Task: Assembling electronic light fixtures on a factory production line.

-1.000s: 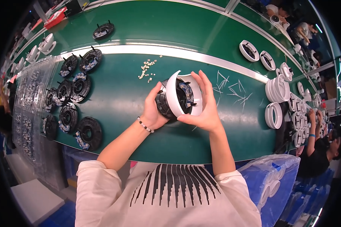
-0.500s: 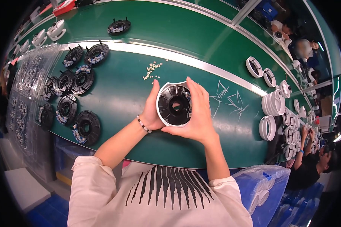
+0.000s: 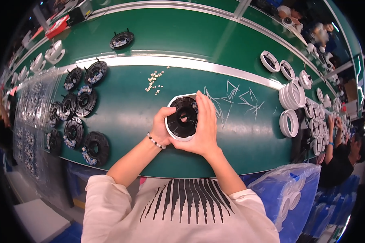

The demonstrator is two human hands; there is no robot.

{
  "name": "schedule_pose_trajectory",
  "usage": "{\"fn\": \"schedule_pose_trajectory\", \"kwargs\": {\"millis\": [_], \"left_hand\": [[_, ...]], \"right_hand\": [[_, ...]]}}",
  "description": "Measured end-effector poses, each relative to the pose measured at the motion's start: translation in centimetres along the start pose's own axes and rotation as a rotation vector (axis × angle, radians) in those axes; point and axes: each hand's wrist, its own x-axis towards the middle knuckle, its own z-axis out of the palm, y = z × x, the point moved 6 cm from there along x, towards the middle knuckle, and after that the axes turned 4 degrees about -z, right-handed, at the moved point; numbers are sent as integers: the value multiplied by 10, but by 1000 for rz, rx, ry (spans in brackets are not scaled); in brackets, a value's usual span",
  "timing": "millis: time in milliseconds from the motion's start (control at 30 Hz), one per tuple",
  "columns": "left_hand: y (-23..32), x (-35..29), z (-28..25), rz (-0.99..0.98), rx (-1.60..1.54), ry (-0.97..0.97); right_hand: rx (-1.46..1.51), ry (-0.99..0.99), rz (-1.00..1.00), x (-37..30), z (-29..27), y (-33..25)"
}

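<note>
White casing [image 3: 183, 139]: black disc [image 3: 185, 128] inside | left hand [image 3: 161, 128], right hand [image 3: 205, 131]: fingers curled round casing | blue bin [image 3: 298, 227]: white rings [image 3: 295, 198] inside

Holds a white ring [image 3: 183, 138], with a black disc [image 3: 177, 126] inside, between left hand [image 3: 160, 127] and right hand [image 3: 203, 131], over a green bench [image 3: 251, 135]. Shows small cream bits [image 3: 151, 82] and thin pale strips [image 3: 248, 102] beyond, spare black discs [image 3: 104, 148] at left, stacked white rings [image 3: 286, 96] at right, and probably more rings [image 3: 313, 126] along the crowded edge.
</note>
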Motion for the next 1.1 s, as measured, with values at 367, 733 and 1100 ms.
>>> {"fn": "schedule_pose_trajectory", "kwargs": {"millis": [367,733,1100], "left_hand": [[45,62,15,63,217,300],[74,264,-14,25,272,258],[149,301,-29,689,901,625]], "right_hand": [[-71,397,50,1,-109,92],[-775,615,766,-130,-242,249],[-766,935,442,-111,-256,215]]}}
